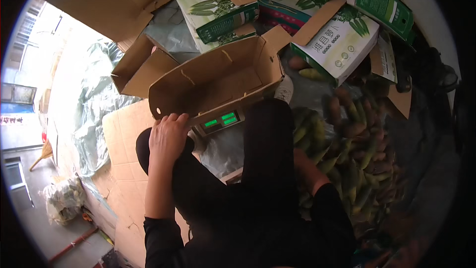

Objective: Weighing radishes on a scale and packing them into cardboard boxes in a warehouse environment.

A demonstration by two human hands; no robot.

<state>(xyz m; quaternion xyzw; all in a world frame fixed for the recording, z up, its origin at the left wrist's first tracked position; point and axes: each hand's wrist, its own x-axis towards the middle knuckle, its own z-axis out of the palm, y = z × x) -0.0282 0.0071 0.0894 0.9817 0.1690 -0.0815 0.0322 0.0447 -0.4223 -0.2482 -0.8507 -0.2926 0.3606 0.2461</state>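
Note:
An open, empty cardboard box (208, 82) with cord handles stands in front of my knees, apparently on a scale whose green-lit display (220, 121) shows under its near edge. My left hand (168, 136) is closed over the near left corner of the box's rim. My right hand (303, 166) hangs low beside my right knee, close to a heap of green radishes (347, 168). The knee covers its fingers, so I cannot see whether they hold anything.
Printed white-and-green cartons (342, 42) crowd the far side, some with flaps up. A smaller open brown box (144, 67) sits at the far left of the box. Flattened cardboard (126, 154) and crumpled plastic sheeting (99, 104) cover the left. A broom (43, 154) stands farther off.

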